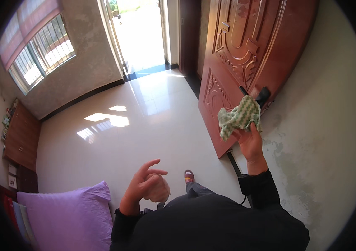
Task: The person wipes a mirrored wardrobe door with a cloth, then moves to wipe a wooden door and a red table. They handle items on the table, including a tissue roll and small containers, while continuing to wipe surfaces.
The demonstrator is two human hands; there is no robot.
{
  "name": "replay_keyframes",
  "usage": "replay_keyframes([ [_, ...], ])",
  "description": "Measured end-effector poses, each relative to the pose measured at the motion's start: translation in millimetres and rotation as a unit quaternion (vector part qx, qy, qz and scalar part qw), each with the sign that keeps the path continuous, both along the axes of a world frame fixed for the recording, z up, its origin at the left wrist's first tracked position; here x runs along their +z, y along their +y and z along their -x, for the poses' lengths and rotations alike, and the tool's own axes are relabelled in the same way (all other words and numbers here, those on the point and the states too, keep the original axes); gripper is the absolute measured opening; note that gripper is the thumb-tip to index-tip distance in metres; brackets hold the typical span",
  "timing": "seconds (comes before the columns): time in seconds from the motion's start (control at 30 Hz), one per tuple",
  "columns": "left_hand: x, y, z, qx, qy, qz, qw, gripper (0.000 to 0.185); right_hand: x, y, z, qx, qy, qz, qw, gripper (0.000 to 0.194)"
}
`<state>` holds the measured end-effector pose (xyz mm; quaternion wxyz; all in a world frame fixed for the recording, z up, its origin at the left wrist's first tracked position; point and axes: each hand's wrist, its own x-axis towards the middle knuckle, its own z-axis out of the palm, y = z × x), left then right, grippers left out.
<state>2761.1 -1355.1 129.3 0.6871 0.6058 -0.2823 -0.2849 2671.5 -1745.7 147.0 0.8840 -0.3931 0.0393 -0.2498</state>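
My right hand [251, 145] holds a green and cream zigzag-patterned cloth [242, 113], with the thumb resting over its lower edge. The cloth is bunched in front of the reddish-brown carved door [218, 97], just below the black door handle [263, 94]. Whether it touches the door surface cannot be told. Before my body, my left hand [143, 183] is curled around a pale, rounded, crumpled thing [161, 191], with two fingers sticking out to the right. What that thing is made of is unclear.
The door stands ajar beside a stained wall [294, 163] on my right. A glossy tiled floor [152, 138] leads to a bright doorway [143, 37]. To the left are a purple-covered cushion or bedding [68, 216], a brown wooden cabinet [22, 135] and a barred window [44, 50].
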Motion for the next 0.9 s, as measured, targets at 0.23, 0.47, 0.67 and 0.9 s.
replay_keyframes([
  [0.23, -11.5, -6.0, -143.7, 0.205, 0.024, -0.051, 0.977, 0.042, 47.3, -112.3, -155.5, -0.354, -0.101, 0.198, 0.909, 0.055],
  [0.47, -13.2, -20.0, -295.6, 0.364, 0.073, 0.049, 0.927, 0.034, 136.9, -226.7, -228.5, -0.613, 0.134, 0.721, 0.293, 0.05],
  [0.67, -38.6, -85.9, -425.8, 0.31, 0.102, 0.089, 0.941, 0.035, 94.1, -276.5, -300.3, -0.461, 0.18, 0.857, 0.146, 0.04],
  [0.9, -5.1, -216.4, -644.7, 0.114, 0.152, 0.088, 0.978, 0.037, 134.4, -288.7, -304.8, -0.433, 0.345, 0.832, 0.038, 0.032],
])
